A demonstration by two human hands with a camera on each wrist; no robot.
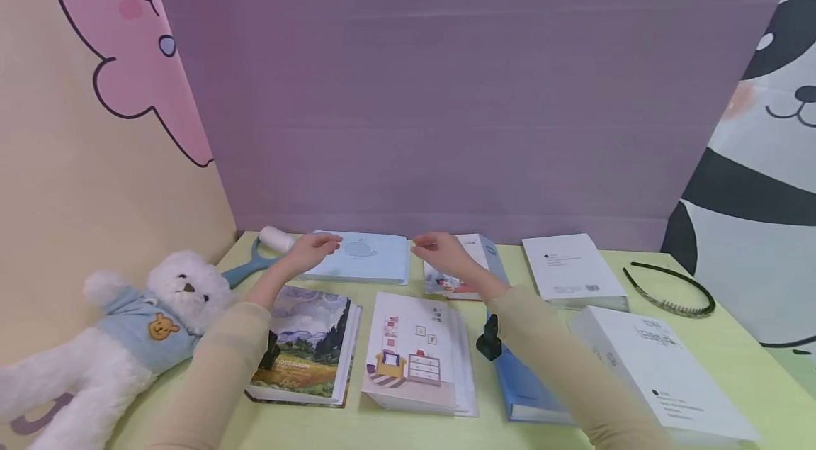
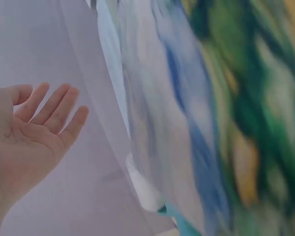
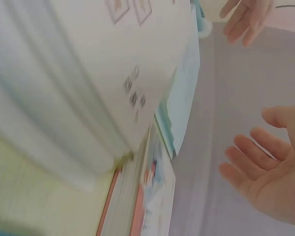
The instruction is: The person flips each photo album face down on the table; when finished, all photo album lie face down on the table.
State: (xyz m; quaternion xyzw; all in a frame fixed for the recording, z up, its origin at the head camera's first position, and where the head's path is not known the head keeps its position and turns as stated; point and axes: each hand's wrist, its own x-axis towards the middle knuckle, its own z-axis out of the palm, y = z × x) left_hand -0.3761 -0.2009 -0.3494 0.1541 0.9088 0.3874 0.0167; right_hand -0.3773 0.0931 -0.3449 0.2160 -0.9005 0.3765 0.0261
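left hand [image 1: 312,253]: grip released, fingers loosely extended
right hand [image 1: 444,253]: grip likewise released, palm bared
whale book [image 1: 365,259]: smooth, pale blue rectangle, laid flat between the hands at the table's back
photo album [image 1: 307,351]: thick block, painted cover
teddy bear [image 1: 121,387]: fluffy, dressed in blue

Beyond your fingers [image 2: 76,122] rises a purple backdrop [image 1: 446,96]; left of them, a cream cartoon wall [image 1: 95,188]; right, a panda-printed wall [image 1: 752,259]; beneath, a pale yellow-green table [image 1: 306,429].

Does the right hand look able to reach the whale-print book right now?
Likely yes: the right hand looks empty, and nothing visible stands between it and the whale-print book.
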